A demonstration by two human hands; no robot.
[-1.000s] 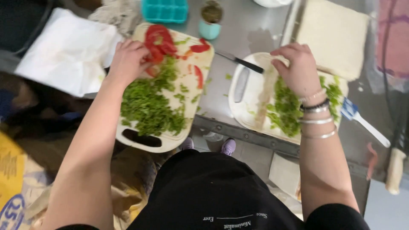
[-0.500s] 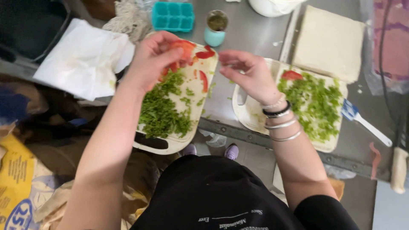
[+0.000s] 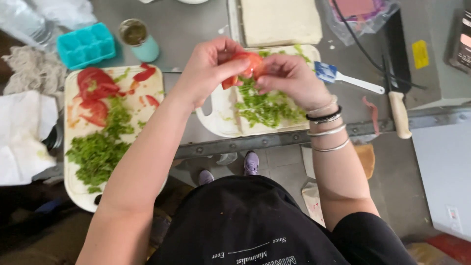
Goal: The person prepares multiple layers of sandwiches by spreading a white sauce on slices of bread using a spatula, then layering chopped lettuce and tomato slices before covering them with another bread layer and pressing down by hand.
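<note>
I see my left hand (image 3: 208, 68) and right hand (image 3: 289, 76) both pinching one tomato slice (image 3: 244, 66), held over the near board (image 3: 221, 122), apparently so it can go onto the greens (image 3: 267, 105) there. Each grip is clenched on that slice. Two boards sit on the desk (image 3: 186, 34); the far board (image 3: 147, 93) carries more tomato (image 3: 93, 93) and greens.

A grey metal tabletop (image 3: 191, 37) carries two white cutting boards: one (image 3: 78, 191) at the left overhanging its near edge, one (image 3: 221, 120) in the middle. A teal ice tray (image 3: 86, 45) and a small teal cup (image 3: 139, 40) stand near the far left, beside a white paper towel (image 3: 22, 137). A blue-headed spatula (image 3: 346, 78) and a wooden-handled knife (image 3: 396, 98) lie at the right, a pale slab (image 3: 279, 20) behind.
</note>
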